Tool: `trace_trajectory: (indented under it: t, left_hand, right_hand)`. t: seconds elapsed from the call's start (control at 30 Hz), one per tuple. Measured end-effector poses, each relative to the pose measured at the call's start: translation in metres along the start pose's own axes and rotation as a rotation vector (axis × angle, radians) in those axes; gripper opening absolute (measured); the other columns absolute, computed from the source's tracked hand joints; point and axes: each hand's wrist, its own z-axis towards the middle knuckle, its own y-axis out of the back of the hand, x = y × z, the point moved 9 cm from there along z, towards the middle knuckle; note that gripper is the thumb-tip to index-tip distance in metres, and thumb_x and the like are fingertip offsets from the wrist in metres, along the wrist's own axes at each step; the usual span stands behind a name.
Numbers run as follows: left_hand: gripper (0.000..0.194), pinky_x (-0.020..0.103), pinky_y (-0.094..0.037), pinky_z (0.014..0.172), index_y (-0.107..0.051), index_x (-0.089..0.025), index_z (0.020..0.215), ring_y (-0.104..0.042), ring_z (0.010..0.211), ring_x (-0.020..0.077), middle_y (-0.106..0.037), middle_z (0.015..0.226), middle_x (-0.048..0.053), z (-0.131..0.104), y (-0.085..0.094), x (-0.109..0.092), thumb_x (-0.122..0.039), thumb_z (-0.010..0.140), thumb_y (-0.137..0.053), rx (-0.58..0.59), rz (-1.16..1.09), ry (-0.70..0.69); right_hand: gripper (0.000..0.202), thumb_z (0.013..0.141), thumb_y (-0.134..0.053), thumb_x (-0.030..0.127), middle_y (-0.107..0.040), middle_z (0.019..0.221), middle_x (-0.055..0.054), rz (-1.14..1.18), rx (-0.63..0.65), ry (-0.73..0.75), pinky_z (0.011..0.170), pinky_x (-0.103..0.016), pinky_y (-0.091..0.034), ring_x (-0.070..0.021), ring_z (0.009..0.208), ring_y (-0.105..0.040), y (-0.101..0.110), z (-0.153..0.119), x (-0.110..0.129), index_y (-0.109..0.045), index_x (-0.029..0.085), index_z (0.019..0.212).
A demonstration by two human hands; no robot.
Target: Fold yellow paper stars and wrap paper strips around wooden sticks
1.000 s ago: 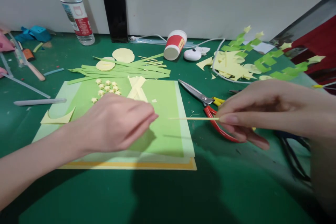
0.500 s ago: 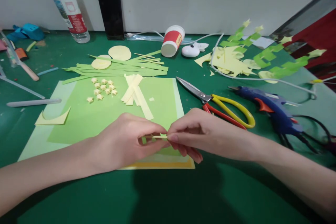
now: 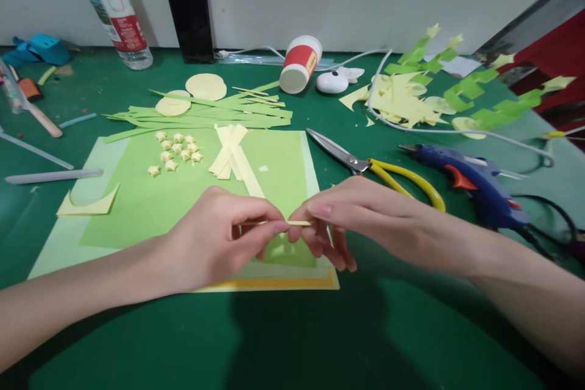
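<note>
A narrow pale-yellow paper strip (image 3: 299, 223) is held level above the green sheets, seen nearly edge-on. My left hand (image 3: 219, 241) pinches it between thumb and forefinger. My right hand (image 3: 365, 213) has its curled fingers at the strip's right end, with the thumb just above it and the other fingers loosely spread below. Beyond my hands, several small folded paper stars (image 3: 178, 148) lie on the light-green paper sheet (image 3: 150, 207). To their right are crossed pale-yellow paper strips (image 3: 233, 149). Part of the held strip is hidden by my left fingers.
Scissors (image 3: 361, 164) and a blue glue gun (image 3: 470, 177) lie to the right. Behind are green strips (image 3: 210, 114), yellow paper circles (image 3: 205, 86), a tipped paper cup (image 3: 300, 64), paper scraps (image 3: 402, 97) and a white cable. A bottle (image 3: 119, 18) stands back left.
My right thumb has lifted from the strip, and its right end now shows. Both hands have risen slightly in view. The camera has tilted a little.
</note>
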Motion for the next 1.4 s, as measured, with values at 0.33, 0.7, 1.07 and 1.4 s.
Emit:
trace_trajectory:
  t: [0.33, 0.7, 1.07, 1.4]
  left_hand:
    - [0.016, 0.01, -0.03, 0.033, -0.067, -0.011, 0.07, -0.04, 0.034, 0.0013, -0.051, 0.043, -0.006, 0.0, 0.007, 0.005, -0.015, 0.079, -0.054, -0.055, -0.125, 0.07]
    - [0.01, 0.01, -0.029, 0.03, -0.069, -0.012, 0.072, -0.041, 0.032, 0.0007, -0.056, 0.043, -0.006, -0.002, 0.02, -0.012, -0.012, 0.075, -0.06, -0.188, 0.008, -0.111]
    - [0.01, 0.015, -0.042, 0.043, -0.069, -0.009, 0.077, -0.057, 0.045, 0.0067, -0.069, 0.058, 0.003, -0.012, 0.02, -0.028, -0.013, 0.075, -0.06, -0.309, 0.284, -0.324]
    - [0.008, 0.009, -0.039, 0.037, -0.069, -0.011, 0.075, -0.051, 0.04, 0.0033, -0.063, 0.053, -0.002, -0.003, 0.02, -0.008, -0.012, 0.073, -0.061, -0.259, -0.015, -0.132]
  right_hand:
    - [0.02, 0.08, -0.045, 0.014, -0.058, 0.059, 0.001, -0.445, -0.251, 0.219, 0.04, -0.016, -0.034, -0.0058, 0.047, -0.046, 0.012, -0.008, 0.027, -0.065, 0.016, 0.077]
    - [0.016, 0.077, -0.052, 0.01, -0.06, 0.057, 0.003, -0.537, -0.443, 0.338, 0.042, -0.016, -0.036, -0.0055, 0.046, -0.048, 0.015, -0.017, 0.042, -0.066, 0.018, 0.074]
    - [0.016, 0.08, -0.051, 0.01, -0.065, 0.064, 0.0, -0.674, -0.547, 0.384, 0.049, -0.017, -0.042, -0.0079, 0.054, -0.057, 0.013, -0.025, 0.043, -0.065, 0.017, 0.077]
    - [0.019, 0.079, -0.05, 0.009, -0.065, 0.065, -0.001, -0.715, -0.58, 0.4, 0.048, -0.019, -0.042, -0.0088, 0.052, -0.057, 0.011, -0.028, 0.043, -0.065, 0.018, 0.07]
